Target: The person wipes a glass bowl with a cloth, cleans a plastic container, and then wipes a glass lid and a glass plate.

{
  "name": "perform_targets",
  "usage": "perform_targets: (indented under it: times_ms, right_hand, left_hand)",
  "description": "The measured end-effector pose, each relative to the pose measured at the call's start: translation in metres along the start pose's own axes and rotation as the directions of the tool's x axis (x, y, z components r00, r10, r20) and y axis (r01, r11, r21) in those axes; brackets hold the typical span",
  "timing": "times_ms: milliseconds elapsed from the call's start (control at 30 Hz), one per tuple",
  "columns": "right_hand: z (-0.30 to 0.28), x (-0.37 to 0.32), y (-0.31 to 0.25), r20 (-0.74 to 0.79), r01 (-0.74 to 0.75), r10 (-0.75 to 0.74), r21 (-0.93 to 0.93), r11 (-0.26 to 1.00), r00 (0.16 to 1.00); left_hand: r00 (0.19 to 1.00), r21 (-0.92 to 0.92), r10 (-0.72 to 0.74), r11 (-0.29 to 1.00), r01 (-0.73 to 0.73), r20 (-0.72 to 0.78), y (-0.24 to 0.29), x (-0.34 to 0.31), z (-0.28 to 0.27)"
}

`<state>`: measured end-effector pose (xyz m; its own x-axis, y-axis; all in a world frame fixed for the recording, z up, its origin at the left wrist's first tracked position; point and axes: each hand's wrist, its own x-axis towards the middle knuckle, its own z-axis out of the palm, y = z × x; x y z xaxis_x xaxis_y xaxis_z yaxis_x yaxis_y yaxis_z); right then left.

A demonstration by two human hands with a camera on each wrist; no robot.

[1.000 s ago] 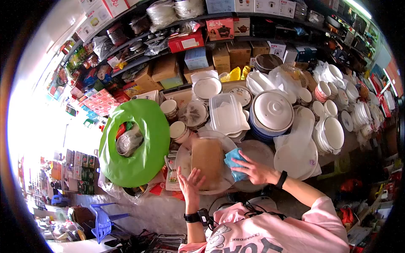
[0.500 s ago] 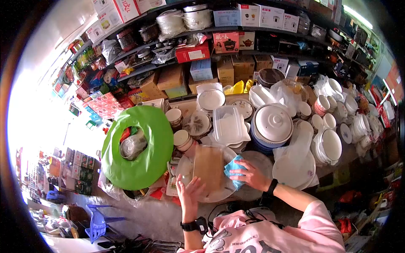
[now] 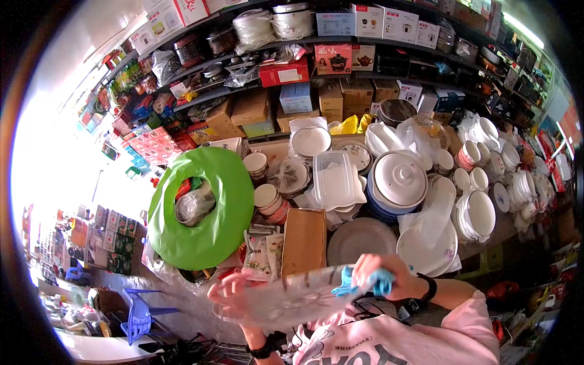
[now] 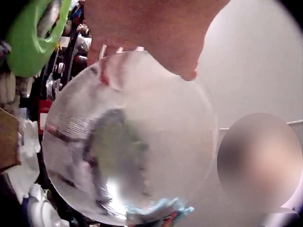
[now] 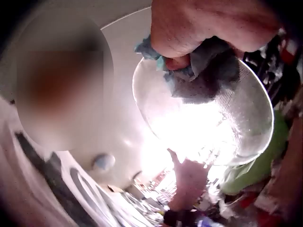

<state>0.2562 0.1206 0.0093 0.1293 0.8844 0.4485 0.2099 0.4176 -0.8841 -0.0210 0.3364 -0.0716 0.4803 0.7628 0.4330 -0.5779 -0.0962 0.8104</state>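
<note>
We find the clear plate (image 3: 292, 298) held in the air in front of the person's shirt (image 3: 377, 337), at the near side of the crowded table. The left hand (image 3: 234, 293) pinches the rim at its end: in the left wrist view, the thumb lies toward the camera and the fingers show through the plate from the far side. The right hand (image 3: 390, 275) grasps a blue cloth (image 3: 344, 283), bunched against the opposite part of the rim. We judge that the two grips face each other across the plate so that its weight is shared and it cannot swing, and that the cloth lies between the right fingers and the rim so that its fabric bears on the surface. Holding the plate close to the body probably keeps it away from the cardboard box (image 3: 304, 243), the grey plate (image 3: 362, 243) and the white lidded pot (image 3: 398, 182), all standing well within reach. The plate is round and has no true long axis. In the head view it is steeply tilted and foreshortened into a band; the longer span runs from hand to hand, with the right end higher in that view. Motion blur softens the plate, and we cannot tell which face is its front.
</note>
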Motion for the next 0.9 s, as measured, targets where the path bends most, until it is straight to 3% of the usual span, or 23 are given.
perform_targets:
  times_ms: [33,67,100,167,200,233,300,367,400,500,533,600,633,700,767,833,900]
  right_hand:
    - [0.002,-0.006,0.008,-0.066,-0.199,0.214,0.184,0.963,0.975]
    - [0.006,-0.015,0.031,-0.192,-0.212,0.236,0.138,0.968,0.953]
    - [0.015,-0.011,0.027,-0.322,-0.334,0.426,0.303,0.893,0.845]
    - [0.008,-0.012,0.072,-0.270,-0.404,0.574,0.488,0.774,0.773]
    - [0.008,-0.005,0.083,-0.270,-0.404,0.573,0.487,0.774,0.774]
    - [0.010,0.005,0.093,-0.279,-0.396,0.613,0.556,0.730,0.739]
    - [0.015,0.011,0.115,-0.288,-0.383,0.655,0.622,0.683,0.699]
    - [0.020,0.004,0.144,-0.222,-0.430,0.732,0.686,0.587,0.644]
    - [0.024,-0.006,0.168,-0.274,-0.465,0.708,0.593,0.657,0.651]
    - [0.031,-0.018,0.199,-0.279,-0.506,0.736,0.576,0.642,0.617]
    - [0.031,-0.023,0.209,-0.278,-0.508,0.741,0.580,0.636,0.611]
    - [0.028,-0.031,0.219,-0.399,-0.621,0.730,0.386,0.683,0.555]
    - [0.024,-0.034,0.219,-0.401,-0.622,0.732,0.387,0.680,0.551]
    - [0.010,-0.029,0.202,-0.535,-0.728,0.646,0.081,0.681,0.544]
    - [-0.005,-0.015,0.161,-0.670,-0.829,0.591,-0.065,0.556,0.449]
    - [-0.034,-0.050,0.201,-0.697,-0.736,0.552,0.052,0.675,0.457]
    - [-0.037,-0.050,0.203,-0.779,-0.648,0.435,0.049,0.760,0.452]
  left_hand:
    - [0.992,-0.048,0.092,0.995,-0.088,0.084,-0.007,0.000,-0.004]
    - [0.954,0.044,0.033,0.999,-0.021,-0.299,-0.014,-0.019,-0.002]
    - [0.953,0.043,0.034,0.999,-0.022,-0.300,-0.025,-0.019,-0.006]
    - [0.895,0.113,-0.117,0.977,0.182,-0.431,-0.042,-0.018,-0.013]
    - [0.879,-0.108,-0.352,0.936,0.335,-0.320,-0.034,-0.007,-0.006]
    - [0.879,-0.109,-0.352,0.936,0.335,-0.320,-0.038,0.002,-0.002]
    - [0.724,-0.045,-0.514,0.828,0.559,-0.461,-0.057,0.015,0.002]
    - [0.723,-0.053,-0.547,0.811,0.582,-0.422,-0.078,0.017,-0.013]
    - [0.726,-0.032,-0.562,0.798,0.601,-0.397,-0.087,0.015,-0.020]
    - [0.728,-0.052,-0.600,0.782,0.621,-0.333,-0.113,0.008,-0.042]
    - [0.696,-0.089,-0.623,0.764,0.639,-0.358,-0.116,0.007,-0.043]
    - [0.664,-0.139,-0.651,0.745,0.653,-0.368,-0.124,0.006,-0.048]
    - [0.662,-0.140,-0.654,0.742,0.656,-0.366,-0.128,0.005,-0.051]
    - [0.652,-0.188,-0.670,0.734,0.653,-0.354,-0.136,0.003,-0.055]
    - [0.663,-0.185,-0.665,0.740,0.647,-0.344,-0.139,0.003,-0.056]
    - [0.674,-0.182,-0.657,0.748,0.638,-0.338,-0.143,0.000,-0.060]
    - [0.666,-0.193,-0.666,0.741,0.643,-0.336,-0.147,-0.002,-0.064]
